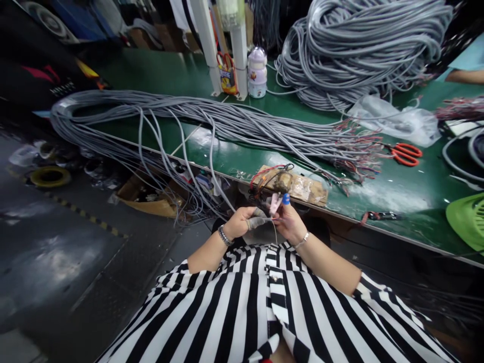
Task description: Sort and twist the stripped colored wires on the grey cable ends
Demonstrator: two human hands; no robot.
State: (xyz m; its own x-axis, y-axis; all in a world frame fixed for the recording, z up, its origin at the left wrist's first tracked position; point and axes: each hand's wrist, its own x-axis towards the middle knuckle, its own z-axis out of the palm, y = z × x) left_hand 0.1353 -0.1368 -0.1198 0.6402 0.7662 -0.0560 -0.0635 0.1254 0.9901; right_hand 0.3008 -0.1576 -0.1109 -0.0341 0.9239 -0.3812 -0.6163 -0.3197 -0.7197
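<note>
My left hand (242,222), its fingertips wrapped in grey covers, is closed in a pinch on the end of a grey cable (223,190) that hangs off the bench edge. Close beside it, my right hand (290,223), with a blue cover on one fingertip, is closed around the thin wires (275,231) at that cable end. A pale pink piece (275,202) shows at the right fingers; whether it is a finger wrap or a small tool I cannot tell. Just beyond both hands, a taped wooden block (302,187) with red and black leads lies at the bench edge.
A long bundle of grey cables (242,117) with stripped ends crosses the green bench (381,201). Orange-handled scissors (406,154), a plastic bag (401,118), a bottle (257,73) and a big cable coil (363,50) lie around it. A green basket (467,222) stands right.
</note>
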